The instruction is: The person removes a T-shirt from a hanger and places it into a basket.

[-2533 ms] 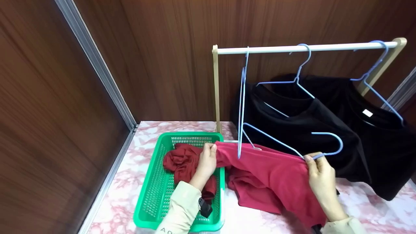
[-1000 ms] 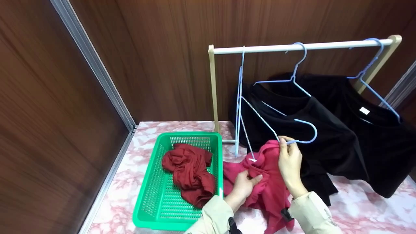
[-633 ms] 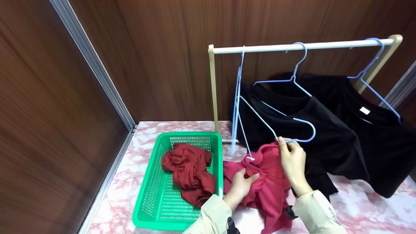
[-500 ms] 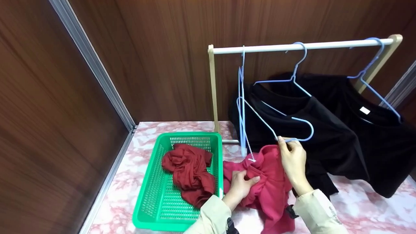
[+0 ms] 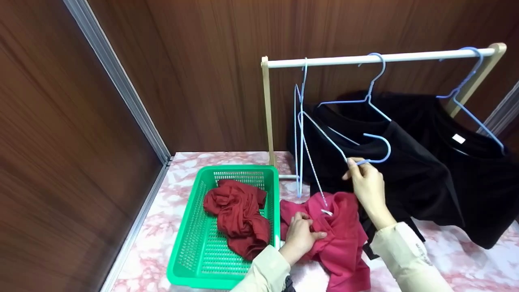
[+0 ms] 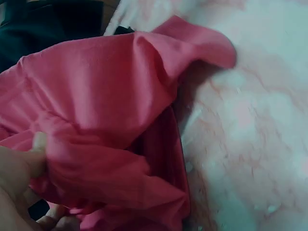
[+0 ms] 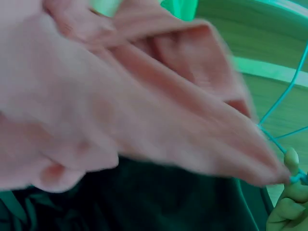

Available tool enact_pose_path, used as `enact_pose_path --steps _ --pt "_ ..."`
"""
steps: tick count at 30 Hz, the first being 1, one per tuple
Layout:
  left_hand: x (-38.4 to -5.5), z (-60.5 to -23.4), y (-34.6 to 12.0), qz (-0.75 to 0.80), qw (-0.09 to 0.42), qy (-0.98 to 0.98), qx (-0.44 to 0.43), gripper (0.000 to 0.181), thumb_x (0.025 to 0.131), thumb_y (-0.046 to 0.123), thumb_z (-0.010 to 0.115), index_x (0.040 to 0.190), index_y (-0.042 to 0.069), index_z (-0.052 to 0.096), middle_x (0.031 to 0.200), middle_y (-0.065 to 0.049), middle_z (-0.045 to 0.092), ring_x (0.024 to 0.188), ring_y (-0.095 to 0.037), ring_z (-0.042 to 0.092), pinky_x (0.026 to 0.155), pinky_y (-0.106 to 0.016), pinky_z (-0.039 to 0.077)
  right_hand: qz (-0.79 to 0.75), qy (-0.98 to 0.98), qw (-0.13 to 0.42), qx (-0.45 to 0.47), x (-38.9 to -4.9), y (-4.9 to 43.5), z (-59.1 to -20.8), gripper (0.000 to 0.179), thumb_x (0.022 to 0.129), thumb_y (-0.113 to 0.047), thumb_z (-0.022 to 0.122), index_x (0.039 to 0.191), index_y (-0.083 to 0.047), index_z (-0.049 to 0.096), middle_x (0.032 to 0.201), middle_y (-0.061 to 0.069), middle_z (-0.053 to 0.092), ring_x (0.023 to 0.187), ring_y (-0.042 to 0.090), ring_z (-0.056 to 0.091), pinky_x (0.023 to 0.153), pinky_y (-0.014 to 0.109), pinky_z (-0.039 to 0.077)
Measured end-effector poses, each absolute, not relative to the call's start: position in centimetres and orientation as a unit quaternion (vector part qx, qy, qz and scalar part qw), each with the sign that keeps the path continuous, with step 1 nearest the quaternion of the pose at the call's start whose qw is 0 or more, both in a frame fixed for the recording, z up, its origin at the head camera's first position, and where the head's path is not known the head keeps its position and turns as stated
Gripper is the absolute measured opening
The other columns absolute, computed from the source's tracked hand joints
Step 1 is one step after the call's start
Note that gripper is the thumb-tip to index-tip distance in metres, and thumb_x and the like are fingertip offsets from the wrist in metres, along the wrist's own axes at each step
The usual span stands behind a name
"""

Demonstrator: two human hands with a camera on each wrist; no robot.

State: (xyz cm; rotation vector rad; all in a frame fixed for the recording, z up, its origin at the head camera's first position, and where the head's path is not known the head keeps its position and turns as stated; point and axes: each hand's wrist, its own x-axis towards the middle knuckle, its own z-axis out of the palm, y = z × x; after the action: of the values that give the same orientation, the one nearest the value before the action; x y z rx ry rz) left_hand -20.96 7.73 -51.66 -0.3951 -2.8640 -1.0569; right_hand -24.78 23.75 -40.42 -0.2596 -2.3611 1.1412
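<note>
A red shirt (image 5: 344, 235) lies bunched beside the basket, partly on the table. My left hand (image 5: 301, 235) pinches a fold of it between thumb and fingers; the left wrist view shows that fold of shirt (image 6: 110, 178) at the thumb. Higher up, my right hand (image 5: 368, 184) grips a blue wire hanger (image 5: 330, 140) just below its hook, which points right. One corner of the hanger points up and left, while its lower bar slants down to the shirt's neck, where the far end is hidden. In the right wrist view the cloth (image 7: 192, 110) reaches close to the fingers.
A green basket (image 5: 180, 243) with a dark red garment (image 5: 239, 215) inside stands at the left. Behind, a rack (image 5: 336, 61) carries a bare hanger (image 5: 301, 146) and black shirts (image 5: 421, 174) on hangers. Brown panels (image 5: 211, 81) close off the back and left.
The shirt was stretched between both hands, then gathered lower. My left hand moved right from the basket onto the shirt. Lately my right hand rose with the hanger, and the cloth beside it dropped.
</note>
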Motion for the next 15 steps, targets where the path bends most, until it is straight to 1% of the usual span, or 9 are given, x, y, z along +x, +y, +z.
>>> enact_pose_path --steps 3,6,8,10,11,13,15 --pt "-20.7 -51.7 7.8 -0.290 0.070 -0.944 -0.141 0.029 0.068 0.037 0.082 0.069 0.010 0.071 0.104 -0.001 0.056 0.095 -0.017 0.049 0.079 -0.028 0.045 0.414 -0.874 0.241 -0.083 -25.2 23.8 -39.7 0.030 0.099 -0.033 0.049 0.106 -0.012 0.070 0.064 -0.004 0.066 0.075 0.007 0.058 0.074 0.024 0.041" --pt "-20.7 -51.8 8.0 -0.277 0.079 -0.947 -0.143 0.030 0.066 0.037 0.083 0.069 0.011 0.069 0.120 -0.006 0.057 0.108 -0.022 0.050 0.086 -0.035 0.045 0.416 -0.877 0.228 -0.069 -25.6 23.8 -38.8 0.030 0.099 -0.031 0.048 0.108 -0.009 0.067 0.062 -0.010 0.060 0.069 0.001 0.053 0.072 0.022 0.039" --pt "-20.8 -51.8 8.1 -0.284 0.056 -0.947 -0.141 0.032 0.067 0.037 0.082 0.072 0.010 0.067 0.131 -0.011 0.054 0.120 -0.028 0.048 0.093 -0.043 0.044 0.414 -0.880 0.224 -0.061 -25.9 23.8 -38.1 0.030 0.100 -0.030 0.047 0.109 -0.008 0.066 0.062 -0.012 0.056 0.066 0.000 0.049 0.070 0.022 0.037" --pt "-21.0 -51.8 8.2 -0.288 0.020 -0.948 -0.135 0.035 0.069 0.037 0.081 0.080 0.008 0.065 0.137 -0.014 0.050 0.128 -0.034 0.044 0.098 -0.051 0.042 0.410 -0.883 0.222 -0.052 -26.3 23.7 -37.4 0.030 0.099 -0.029 0.047 0.110 -0.007 0.064 0.062 -0.013 0.054 0.064 0.000 0.048 0.069 0.023 0.037" --pt "-21.1 -51.7 8.3 -0.289 0.003 -0.948 -0.132 0.037 0.069 0.038 0.081 0.085 0.008 0.064 0.138 -0.015 0.049 0.129 -0.036 0.043 0.099 -0.054 0.041 0.408 -0.885 0.219 -0.047 -26.5 23.7 -37.0 0.030 0.099 -0.028 0.048 0.111 -0.007 0.064 0.062 -0.014 0.054 0.064 -0.002 0.048 0.070 0.023 0.037" --pt "-21.2 -51.8 8.4 -0.288 -0.024 -0.949 -0.123 0.045 0.070 0.039 0.080 0.095 0.007 0.061 0.139 -0.016 0.049 0.130 -0.036 0.043 0.100 -0.055 0.041 0.412 -0.885 0.213 -0.037 -26.7 23.6 -36.4 0.028 0.097 -0.024 0.050 0.114 -0.005 0.063 0.063 -0.015 0.053 0.064 -0.003 0.046 0.069 0.022 0.036" --pt "-21.3 -51.9 8.5 -0.294 -0.033 -0.948 -0.114 0.055 0.068 0.038 0.081 0.106 0.007 0.055 0.132 -0.015 0.052 0.124 -0.034 0.047 0.096 -0.054 0.043 0.424 -0.883 0.200 -0.025 -27.0 23.6 -35.8 0.029 0.094 -0.017 0.051 0.117 -0.002 0.061 0.064 -0.017 0.051 0.063 -0.006 0.046 0.066 0.019 0.037"
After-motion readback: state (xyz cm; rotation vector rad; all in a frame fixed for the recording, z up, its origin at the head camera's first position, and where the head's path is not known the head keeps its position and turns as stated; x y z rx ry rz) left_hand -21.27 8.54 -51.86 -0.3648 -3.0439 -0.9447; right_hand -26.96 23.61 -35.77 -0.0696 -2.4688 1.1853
